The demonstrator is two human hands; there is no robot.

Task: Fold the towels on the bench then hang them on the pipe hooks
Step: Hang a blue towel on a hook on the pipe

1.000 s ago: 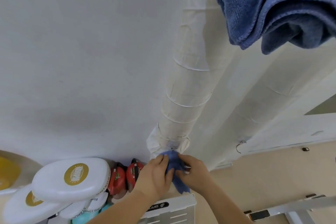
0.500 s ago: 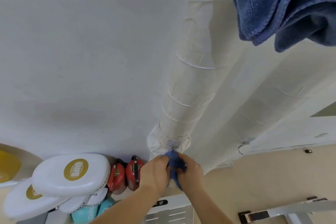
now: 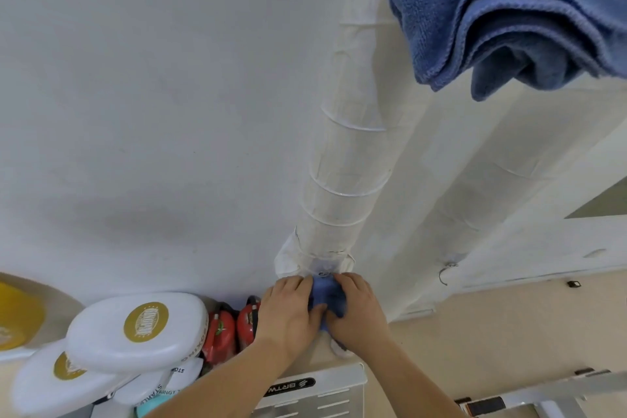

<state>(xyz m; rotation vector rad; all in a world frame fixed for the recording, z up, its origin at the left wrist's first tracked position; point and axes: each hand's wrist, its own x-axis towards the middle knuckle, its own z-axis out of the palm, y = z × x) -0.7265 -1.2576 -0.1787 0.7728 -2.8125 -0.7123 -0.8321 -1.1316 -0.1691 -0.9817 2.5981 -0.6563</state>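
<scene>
hanging: small blue towel (image 3: 326, 291) bunched at the wrapped pipe (image 3: 342, 180) lower end.
hands: left hand (image 3: 288, 310) and right hand (image 3: 360, 310) both pinch it, closer together than before.
meaning: likely hooking it on.

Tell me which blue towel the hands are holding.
The small bunched towel between the left hand and right hand; the large towel hangs untouched at top right.

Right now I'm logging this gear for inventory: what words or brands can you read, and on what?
"BOXING", upside down, probably: edge of the upper white pad.
"STARL", cut off: lower white pad.
Black label on the white rack: roughly "BRTW", uncertain.
Gold emblems: too blurred to read.
</scene>
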